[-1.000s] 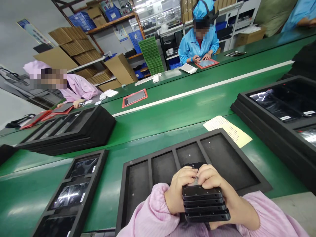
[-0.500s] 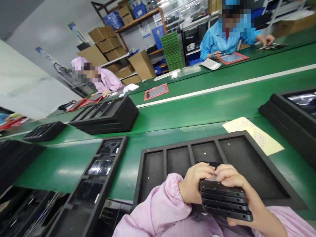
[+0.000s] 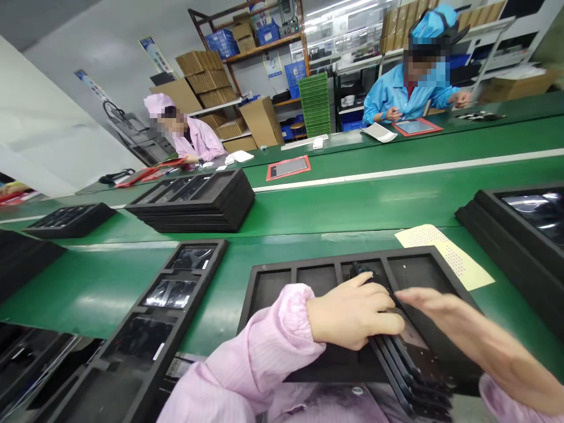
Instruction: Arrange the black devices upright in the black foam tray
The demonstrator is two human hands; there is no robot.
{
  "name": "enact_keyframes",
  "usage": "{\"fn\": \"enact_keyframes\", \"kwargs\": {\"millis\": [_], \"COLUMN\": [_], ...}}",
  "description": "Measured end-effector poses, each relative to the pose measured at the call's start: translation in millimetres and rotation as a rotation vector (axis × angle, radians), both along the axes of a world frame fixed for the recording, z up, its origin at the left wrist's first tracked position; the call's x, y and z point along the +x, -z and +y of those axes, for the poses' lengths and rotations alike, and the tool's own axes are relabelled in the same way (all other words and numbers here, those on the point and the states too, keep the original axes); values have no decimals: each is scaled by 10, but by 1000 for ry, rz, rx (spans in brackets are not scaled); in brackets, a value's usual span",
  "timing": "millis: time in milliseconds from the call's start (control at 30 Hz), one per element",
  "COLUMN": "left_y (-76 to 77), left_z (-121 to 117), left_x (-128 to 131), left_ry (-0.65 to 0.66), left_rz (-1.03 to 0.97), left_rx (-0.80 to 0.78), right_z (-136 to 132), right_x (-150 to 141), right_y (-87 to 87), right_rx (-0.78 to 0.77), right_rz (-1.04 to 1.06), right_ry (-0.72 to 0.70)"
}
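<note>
A stack of several black flat devices (image 3: 409,367) lies tilted over the near edge of an empty black foam tray (image 3: 282,282) with several compartments. My left hand (image 3: 352,317) presses down on the top device, its fingers curled over the far end. Stretched out flat with fingers straight, my right hand (image 3: 440,311) lies along the right side of the stack. Both sleeves are pink.
A second foam tray (image 3: 163,317) with bagged devices sits to the left, a stack of trays (image 3: 198,202) beyond it and another tray stack (image 3: 520,235) at right. A perforated cream sheet (image 3: 445,252) lies on the green belt. Two people work at the far bench.
The stack was held upright between both hands close to me; now it is tipped forward and lowered onto the tray. My right hand has opened and slid along its side. The view panned right.
</note>
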State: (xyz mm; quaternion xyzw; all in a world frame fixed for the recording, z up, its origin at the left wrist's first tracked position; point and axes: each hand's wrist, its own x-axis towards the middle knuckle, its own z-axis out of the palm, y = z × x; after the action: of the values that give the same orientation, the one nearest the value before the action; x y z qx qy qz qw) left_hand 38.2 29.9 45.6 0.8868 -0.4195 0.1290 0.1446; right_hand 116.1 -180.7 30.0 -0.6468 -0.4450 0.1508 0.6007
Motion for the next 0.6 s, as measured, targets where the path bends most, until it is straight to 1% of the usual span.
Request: {"fn": "enact_keyframes", "kwargs": {"millis": [33, 67, 133, 200, 267, 333, 367, 400, 433, 500, 533, 567, 600], "left_y": [-87, -145, -175, -120, -34, 59, 113, 176, 250, 425, 515, 600, 672], "left_z": [-18, -40, -84, -113, -112, -78, -51, -19, 16, 86, 118, 145, 169], "left_x": [47, 99, 209, 298, 333, 300, 264, 223, 181, 119, 107, 109, 123], "left_ry": [30, 51, 70, 69, 59, 37, -11, -93, -201, -424, -498, -536, -551], "left_rz": [-22, -41, -61, -60, -59, -78, -66, -16, 63, 263, 352, 415, 455], "left_rx": [138, 239, 340, 371, 372, 368, 323, 201, 15, -419, -592, -703, -762], "right_z": [29, 84, 257, 462, 639, 755, 790, 811, 824, 836, 839, 841, 842], "right_x": [60, 119, 237, 344, 426, 470, 478, 477, 469, 446, 433, 423, 415], "right_y": [-11, -12, 15, 71, 136, 193, 216, 235, 250, 268, 271, 271, 269], "right_rx": [-36, -81, -174, -258, -303, -333, -341, -345, -349, -358, -363, -368, -370], "right_rz": [82, 160, 248, 274, 290, 311, 323, 336, 350, 381, 396, 410, 423], "right_ry": [71, 121, 227, 264, 244, 223, 213, 206, 197, 170, 155, 139, 123]}}
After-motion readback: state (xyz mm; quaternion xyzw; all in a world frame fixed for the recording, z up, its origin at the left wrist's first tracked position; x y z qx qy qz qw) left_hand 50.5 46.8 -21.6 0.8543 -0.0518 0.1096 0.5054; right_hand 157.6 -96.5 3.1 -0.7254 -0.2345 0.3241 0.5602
